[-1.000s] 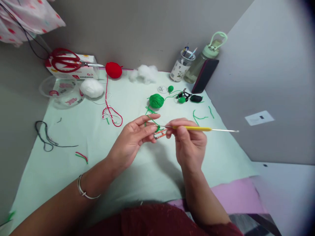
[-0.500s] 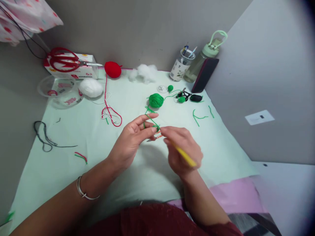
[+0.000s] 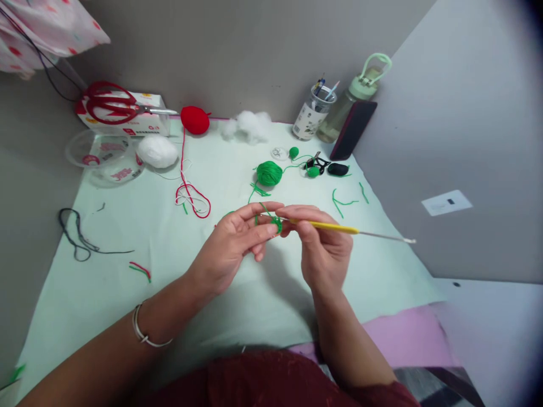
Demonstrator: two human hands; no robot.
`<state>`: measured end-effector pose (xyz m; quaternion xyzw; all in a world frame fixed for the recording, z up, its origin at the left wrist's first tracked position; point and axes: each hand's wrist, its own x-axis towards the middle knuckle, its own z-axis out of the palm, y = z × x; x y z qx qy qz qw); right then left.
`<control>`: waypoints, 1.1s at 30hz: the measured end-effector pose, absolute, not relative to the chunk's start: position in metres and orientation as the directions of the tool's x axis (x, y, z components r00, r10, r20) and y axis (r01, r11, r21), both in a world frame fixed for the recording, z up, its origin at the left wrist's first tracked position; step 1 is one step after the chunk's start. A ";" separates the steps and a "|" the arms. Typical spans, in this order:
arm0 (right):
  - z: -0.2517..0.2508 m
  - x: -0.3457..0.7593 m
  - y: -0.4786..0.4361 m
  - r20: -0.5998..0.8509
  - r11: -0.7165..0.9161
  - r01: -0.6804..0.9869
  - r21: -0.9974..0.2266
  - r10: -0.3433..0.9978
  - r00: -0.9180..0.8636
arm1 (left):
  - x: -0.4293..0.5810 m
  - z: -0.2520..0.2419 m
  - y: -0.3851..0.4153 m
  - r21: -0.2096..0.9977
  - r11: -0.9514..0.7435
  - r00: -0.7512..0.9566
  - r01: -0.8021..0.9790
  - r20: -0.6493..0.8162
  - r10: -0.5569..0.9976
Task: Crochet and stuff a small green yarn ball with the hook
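My left hand (image 3: 237,237) pinches a small green crochet piece (image 3: 277,224) between thumb and fingers, with green yarn running over the raised index finger. In my right hand (image 3: 322,237) is a yellow-handled crochet hook (image 3: 335,226), held like a pencil. One metal end of the hook meets the crochet piece; the other end points out to the right. Behind my hands lies the green yarn ball (image 3: 269,173), and a strand leads from it down to my left hand. The fingers partly cover the crochet piece.
Red-handled scissors (image 3: 112,104) rest on a box at the back left, near a white yarn ball (image 3: 158,151) and a red yarn ball (image 3: 195,120). White stuffing (image 3: 250,125), a pen cup (image 3: 314,116), a bottle (image 3: 352,96) and a phone (image 3: 354,131) line the back.
My right hand has turned the hook from slanting down toward me to nearly level, pointing right. The left index finger has dropped slightly, and the crochet piece has shifted a little right.
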<state>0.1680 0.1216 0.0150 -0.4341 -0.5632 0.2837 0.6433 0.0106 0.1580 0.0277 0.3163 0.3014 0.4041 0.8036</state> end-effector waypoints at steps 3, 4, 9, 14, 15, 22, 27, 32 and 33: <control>0.012 0.164 0.119 0.597 0.529 0.320 -0.786 0.784 0.169 | 0.013 0.027 0.156 0.804 0.421 0.427 -0.419 -0.234 0.873; 0.010 0.163 0.117 0.644 0.549 0.405 -0.732 0.750 0.148 | 0.013 0.026 0.156 0.803 0.424 0.421 -0.419 -0.242 0.874; 0.008 0.167 0.114 0.726 0.563 0.553 -0.614 0.678 0.116 | 0.010 0.023 0.160 0.679 0.551 0.511 -0.486 -0.291 0.809; 0.014 0.173 0.122 0.496 0.485 0.109 -0.868 0.825 0.273 | 0.009 0.025 0.161 0.674 0.517 0.459 -0.529 -0.285 0.842; 0.014 0.173 0.123 0.472 0.472 0.061 -0.880 0.849 0.236 | 0.009 0.025 0.160 0.701 0.499 0.455 -0.509 -0.273 0.848; 0.014 0.173 0.122 0.371 0.389 -0.046 -0.920 0.904 0.214 | 0.011 0.024 0.158 0.787 0.427 0.442 -0.445 -0.222 0.869; 0.013 0.172 0.118 0.533 0.503 0.183 -0.845 0.820 0.206 | 0.010 0.025 0.158 0.804 0.379 0.356 -0.458 -0.225 0.907; 0.002 0.172 0.113 0.804 0.620 0.669 -0.410 0.592 -0.055 | 0.010 0.022 0.157 0.814 0.380 0.361 -0.440 -0.227 0.905; 0.001 0.172 0.113 0.801 0.593 0.731 -0.336 0.589 -0.110 | 0.010 0.022 0.157 0.802 0.405 0.384 -0.440 -0.240 0.892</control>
